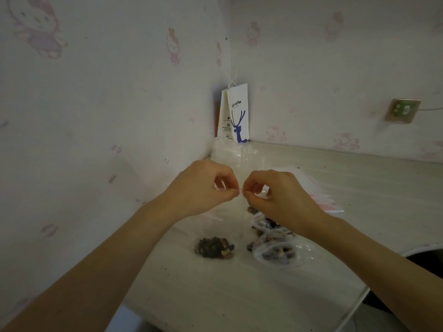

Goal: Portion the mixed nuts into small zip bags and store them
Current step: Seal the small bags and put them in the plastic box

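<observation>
Our left hand [201, 188] and right hand [280, 200] each pinch thumb against forefinger on the thin top edge of a clear zip bag [241, 191], stretched between the fingertips above the table [239, 295]. Below them lie a filled nut bag [214, 248] and a crumpled nut pouch [278, 252].

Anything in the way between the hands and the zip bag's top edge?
Nothing visible does. The left hand and the right hand each pinch the zip bag directly at its top edge, above the table.
</observation>
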